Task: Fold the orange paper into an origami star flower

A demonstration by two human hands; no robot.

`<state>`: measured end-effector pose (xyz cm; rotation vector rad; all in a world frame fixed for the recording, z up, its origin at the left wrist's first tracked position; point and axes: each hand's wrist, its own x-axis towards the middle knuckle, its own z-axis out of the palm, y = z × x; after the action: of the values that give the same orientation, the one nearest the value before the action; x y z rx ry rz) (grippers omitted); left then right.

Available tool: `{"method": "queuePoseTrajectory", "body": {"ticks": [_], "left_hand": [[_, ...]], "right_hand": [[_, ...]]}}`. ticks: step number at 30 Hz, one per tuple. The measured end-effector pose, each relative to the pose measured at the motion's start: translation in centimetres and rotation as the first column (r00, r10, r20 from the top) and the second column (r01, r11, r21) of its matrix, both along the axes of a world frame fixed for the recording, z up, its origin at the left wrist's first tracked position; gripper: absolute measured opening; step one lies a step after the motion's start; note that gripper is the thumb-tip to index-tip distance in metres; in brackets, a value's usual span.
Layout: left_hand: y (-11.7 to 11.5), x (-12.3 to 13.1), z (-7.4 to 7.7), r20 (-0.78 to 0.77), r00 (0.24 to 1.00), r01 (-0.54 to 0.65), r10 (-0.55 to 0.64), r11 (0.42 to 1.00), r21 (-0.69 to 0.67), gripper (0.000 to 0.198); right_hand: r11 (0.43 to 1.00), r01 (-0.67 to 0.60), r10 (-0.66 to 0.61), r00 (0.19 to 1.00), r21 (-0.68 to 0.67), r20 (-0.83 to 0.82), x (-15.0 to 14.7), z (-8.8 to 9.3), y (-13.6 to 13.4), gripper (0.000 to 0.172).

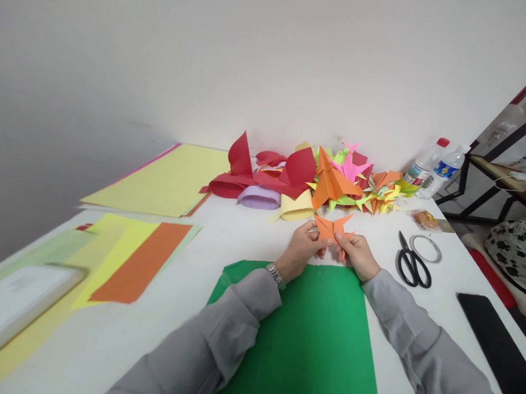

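Now orange paper figure (332, 227) pinched between fingers of left hand (302, 247), right hand (357, 254).

Green sheet (308, 340), black scissors (412, 263), tape ring (426, 248), two water bottles (434, 165), folded-paper pile (334, 180), yellow sheets (167, 180), black phone (497, 344)

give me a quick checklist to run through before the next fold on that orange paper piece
1. Both hands on the piece: ok. Left hand and right hand each pinch a side of the orange folded paper.
2. Piece lifted off the table: ok, it is held above the green sheet.
3. Flat surface under the hands: ok, the green sheet lies flat on the white table.
4. Scissors within reach: ok, beside the right hand, next to the tape ring.
5. Creases sharp and even: cannot tell, too small.
6. Finished pile apart from the hands: ok, further back by the wall.
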<state>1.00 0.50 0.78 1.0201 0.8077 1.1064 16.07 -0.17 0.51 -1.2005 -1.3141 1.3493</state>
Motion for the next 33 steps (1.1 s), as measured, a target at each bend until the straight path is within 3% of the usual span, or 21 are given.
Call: {"method": "queuePoseTrajectory", "body": {"ticks": [33], "left_hand": [[0.44,-0.38,-0.30,0.088,0.994,0.070,-0.065,0.996,-0.048,0.048]], "right_hand": [[1.000,0.004,-0.003,0.999,0.014,-0.048,0.22,0.22,0.27,0.050]]}}
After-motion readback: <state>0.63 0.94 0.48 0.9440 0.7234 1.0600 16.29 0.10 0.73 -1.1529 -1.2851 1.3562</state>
